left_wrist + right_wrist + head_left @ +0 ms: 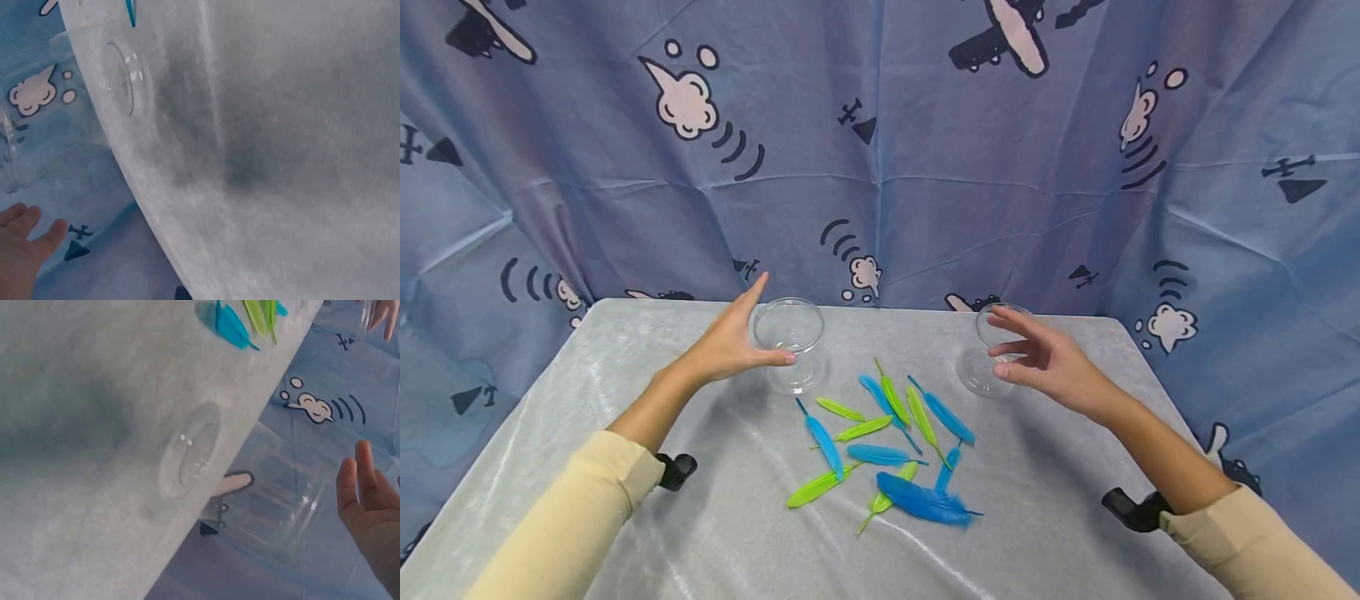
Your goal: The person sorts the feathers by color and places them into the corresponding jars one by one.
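Note:
Two clear, see-through cups stand upright on the table, one near each hand. My left hand (726,342) is beside the left cup (797,373), fingers straight and thumb spread across its near side in the head view. In the left wrist view the hand (28,247) shows apart from the cup (128,81). My right hand (1056,367) is at the right cup (979,371), its fingers loosely bent and overlapping the cup's rim in the head view. The right wrist view shows a gap between that hand (372,509) and the cup (275,500). Neither hand grips anything.
Several blue feathers (925,500) and green feathers (816,487) lie scattered between the cups, some crossing each other. A pale grey cloth covers the table (715,517). Behind its far edge hangs a blue printed curtain (925,225).

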